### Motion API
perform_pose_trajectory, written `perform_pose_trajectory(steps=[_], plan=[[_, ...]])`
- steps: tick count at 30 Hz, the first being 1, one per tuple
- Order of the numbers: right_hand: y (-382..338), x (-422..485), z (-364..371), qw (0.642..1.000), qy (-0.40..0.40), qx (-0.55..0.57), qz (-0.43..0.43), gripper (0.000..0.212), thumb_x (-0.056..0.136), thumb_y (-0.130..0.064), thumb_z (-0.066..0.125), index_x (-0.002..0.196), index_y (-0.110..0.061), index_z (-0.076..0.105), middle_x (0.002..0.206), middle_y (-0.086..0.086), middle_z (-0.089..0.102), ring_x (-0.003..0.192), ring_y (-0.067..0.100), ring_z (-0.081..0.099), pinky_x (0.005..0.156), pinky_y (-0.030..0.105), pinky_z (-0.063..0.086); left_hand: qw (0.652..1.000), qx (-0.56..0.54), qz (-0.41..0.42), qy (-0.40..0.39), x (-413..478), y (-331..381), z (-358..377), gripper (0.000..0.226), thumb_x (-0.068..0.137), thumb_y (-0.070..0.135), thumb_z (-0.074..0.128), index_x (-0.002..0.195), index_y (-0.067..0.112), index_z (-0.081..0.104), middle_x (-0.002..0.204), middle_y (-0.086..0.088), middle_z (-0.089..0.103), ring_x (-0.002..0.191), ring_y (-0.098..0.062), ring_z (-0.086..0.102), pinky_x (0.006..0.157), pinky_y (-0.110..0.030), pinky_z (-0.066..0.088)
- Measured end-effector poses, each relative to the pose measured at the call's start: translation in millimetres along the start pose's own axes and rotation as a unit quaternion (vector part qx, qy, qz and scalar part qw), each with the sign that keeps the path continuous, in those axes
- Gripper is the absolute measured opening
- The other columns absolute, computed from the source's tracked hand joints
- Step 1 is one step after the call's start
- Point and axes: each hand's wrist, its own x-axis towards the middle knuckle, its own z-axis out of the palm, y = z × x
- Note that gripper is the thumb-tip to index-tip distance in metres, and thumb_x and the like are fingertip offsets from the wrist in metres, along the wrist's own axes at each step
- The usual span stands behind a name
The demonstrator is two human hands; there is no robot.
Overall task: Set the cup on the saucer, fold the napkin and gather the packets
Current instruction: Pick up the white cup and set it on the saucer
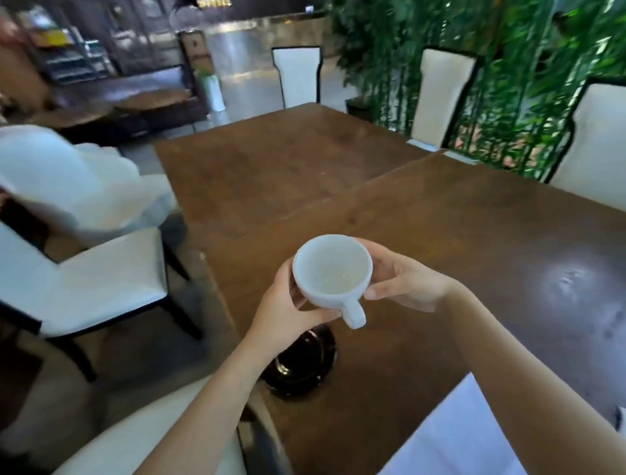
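- Nearest me, at the lower right edge, lies a white cloth (457, 437) on the bench (474, 244). It may be the napkin, but I cannot tell from here.
- Just beyond my left wrist sits the dark, glossy saucer (306, 362), flat on the bench near its edge and partly hidden by my forearm.
- Above it and a little farther out I hold the white cup (333, 271) in the air, upright, with the handle pointing back toward me. It looks empty apart from a faint residue at the bottom.
- My left hand (288, 308) is curled round the cup's left side, thumb lying near the handle. My right hand (403, 281) grips the right side with fingers and thumb. Both are clamped on the cup.
- To do this step well, I judge I should bring the cup back toward me until it is centred over the saucer's well, keep it level, and lower it gently so china does not knock on china. My left forearm blocks my view of the saucer, so I should clear it first.
- I see no packets in view.
- Farther off stand pale chairs (440, 98) round the bench, and green plants (528, 67) behind them.
- The cup and saucer carry no brand or label. A sign (214, 3) at the far top is too blurred to read.
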Motion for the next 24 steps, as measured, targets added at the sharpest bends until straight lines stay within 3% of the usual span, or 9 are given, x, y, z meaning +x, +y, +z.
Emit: perform_pose_trajectory(steps=[6, 9, 12, 16, 24], plan=[[52.4, 52.0, 30.4, 0.997, -0.038, 0.027, 0.055, 0.082, 0.073, 0.008, 0.062, 0.142, -0.027, 0.034, 0.143, 0.005, 0.044, 0.13, 0.022, 0.046, 0.103, 0.038, 0.045, 0.998, 0.025, -0.044, 0.025, -14.2, -61.7, -32.1, 0.095, 0.053, 0.026, 0.089, 0.13, 0.037, 0.034, 0.127, 0.023, 0.047, 0.121, -0.006, 0.048, 0.1, -0.035, 0.046], [80.2, 64.0, 38.8, 0.995, -0.046, 0.042, 0.08, 0.084, 0.071, 0.009, 0.063, 0.142, -0.026, 0.034, 0.145, 0.006, 0.043, 0.131, 0.022, 0.046, 0.104, 0.038, 0.044, 0.997, 0.025, -0.059, 0.038, -21.8, -89.3, -34.0, 0.091, 0.053, 0.025, 0.089, 0.127, 0.037, 0.038, 0.131, 0.015, 0.048, 0.124, -0.01, 0.047, 0.099, -0.032, 0.047], [104.3, 71.8, 43.8, 0.992, -0.046, 0.054, 0.103, 0.085, 0.069, 0.009, 0.063, 0.142, -0.023, 0.034, 0.145, 0.008, 0.043, 0.131, 0.024, 0.045, 0.105, 0.041, 0.041, 0.996, 0.033, -0.076, 0.044, -25.6, -113.6, -33.1, 0.094, 0.054, 0.024, 0.09, 0.132, 0.028, 0.038, 0.136, 0.007, 0.045, 0.124, -0.011, 0.046, 0.101, -0.04, 0.047], [128.1, 76.4, 46.9, 0.99, -0.036, 0.067, 0.121, 0.086, 0.066, 0.01, 0.062, 0.141, -0.022, 0.035, 0.144, 0.008, 0.043, 0.13, 0.021, 0.046, 0.103, 0.034, 0.042, 0.994, 0.032, -0.098, 0.045, -27.1, -135.7, -29.0, 0.093, 0.054, 0.019, 0.089, 0.132, 0.026, 0.039, 0.135, 0.005, 0.046, 0.123, -0.011, 0.047, 0.102, -0.042, 0.046], [144.6, 75.5, 46.3, 0.987, -0.028, 0.041, 0.154, 0.093, 0.056, -0.001, 0.067, 0.14, -0.025, 0.036, 0.143, 0.006, 0.043, 0.13, 0.022, 0.045, 0.102, 0.035, 0.041, 0.992, 0.062, -0.104, 0.047, -30.3, -152.1, -17.9, 0.091, 0.055, 0.02, 0.089, 0.13, 0.027, 0.036, 0.135, 0.004, 0.043, 0.123, -0.01, 0.043, 0.103, -0.04, 0.043]])
